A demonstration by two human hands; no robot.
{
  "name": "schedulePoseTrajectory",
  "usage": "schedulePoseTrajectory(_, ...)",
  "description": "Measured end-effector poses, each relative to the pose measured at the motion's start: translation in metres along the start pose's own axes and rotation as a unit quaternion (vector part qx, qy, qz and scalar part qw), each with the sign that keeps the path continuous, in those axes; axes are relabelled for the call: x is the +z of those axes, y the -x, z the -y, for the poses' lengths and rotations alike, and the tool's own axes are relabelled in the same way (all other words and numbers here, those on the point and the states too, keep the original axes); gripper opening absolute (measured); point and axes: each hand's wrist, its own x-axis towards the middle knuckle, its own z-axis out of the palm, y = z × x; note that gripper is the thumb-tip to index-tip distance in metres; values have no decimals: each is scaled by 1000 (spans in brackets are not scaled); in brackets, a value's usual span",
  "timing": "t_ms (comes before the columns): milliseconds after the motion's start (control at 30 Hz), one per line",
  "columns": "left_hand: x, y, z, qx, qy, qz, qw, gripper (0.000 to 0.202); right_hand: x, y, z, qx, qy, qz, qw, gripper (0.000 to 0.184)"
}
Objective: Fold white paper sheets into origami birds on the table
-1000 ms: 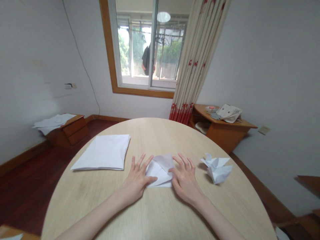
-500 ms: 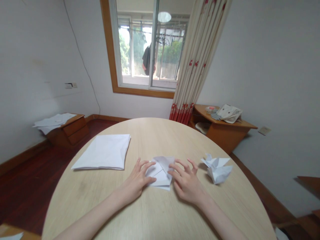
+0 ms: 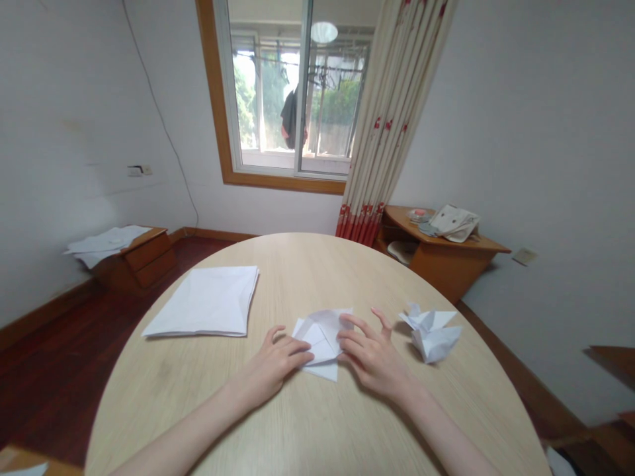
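The person's two bare hands are working at a folded white sheet [image 3: 321, 344], which is lying on the near middle part of a round, pale counter [image 3: 317, 423]. The fingers of the left hand [image 3: 276, 363] are gripping the sheet at its near left edge; those of the right hand [image 3: 372, 360] are gripping its right edge, the outermost finger standing raised off the paper. The sheet's far side is curving upward, and a flat corner is projecting toward the person. A larger folded white paper [image 3: 203, 303] is lying to the left, and a folded paper figure [image 3: 432, 337] is resting near the right hand. Beyond, a curtain [image 3: 381, 132] is hanging beside a window [image 3: 268, 112].
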Motion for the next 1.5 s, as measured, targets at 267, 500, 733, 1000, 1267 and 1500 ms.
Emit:
schedulePoseTrajectory(267,-12,-4,-12,-29,23,20,999,37,1,-1,3,21,2,16,1000,13)
schedulePoseTrajectory(500,-11,-7,-15,-40,14,12,999,24,8,-3,9,53,17,12,998,18)
schedulePoseTrajectory(733,-1,-5,-11,-25,-21,-23,999,20,17,-4,18,87,6,6,996,15)
schedulePoseTrajectory(1000,10,-3,-3,-16,-32,-55,998,29,27,-3,28,91,30,28,995,11)
schedulePoseTrajectory(1267,6,-4,-2,-16,1,-44,999,39,29,-3,29,93,14,26,995,6)
schedulePoseTrajectory(1500,4,-3,-3,-1,10,-41,999,41,19,-1,17,86,-79,17,993,15)
